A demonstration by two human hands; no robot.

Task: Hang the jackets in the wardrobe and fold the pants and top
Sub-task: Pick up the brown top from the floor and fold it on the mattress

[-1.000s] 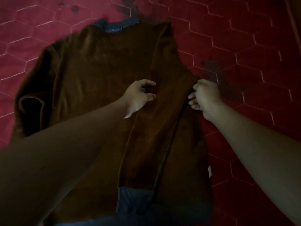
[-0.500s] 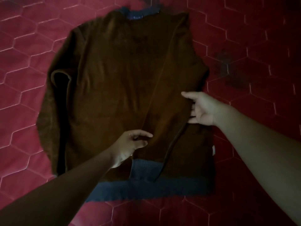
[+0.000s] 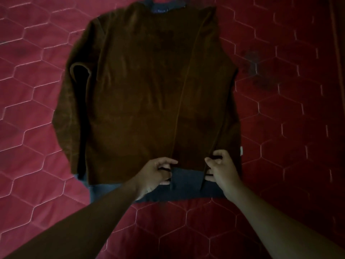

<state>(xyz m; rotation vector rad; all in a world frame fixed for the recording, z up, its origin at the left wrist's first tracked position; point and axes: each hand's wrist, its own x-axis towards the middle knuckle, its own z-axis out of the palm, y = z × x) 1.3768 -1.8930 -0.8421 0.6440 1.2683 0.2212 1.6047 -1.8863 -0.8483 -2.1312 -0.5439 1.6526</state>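
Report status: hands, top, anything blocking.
Left hand and right hand pinch folded sleeve at its grey cuff. Brown top flat on red quilt, body not yet folded. Nothing in the way.

Shows only a red quilted surface [image 3: 280, 212], stretching across nearly the whole view and stitched in pale thread into repeating hexagons. Puckers slightly along the seams. Carries a cluster of dark blotches [image 3: 256, 71] on the upper right, smudged and uneven. Ends at the far right in a narrow darker strip [image 3: 338, 34], too dim to identify. Lies under weak, flat light, darkest toward the lower corners.
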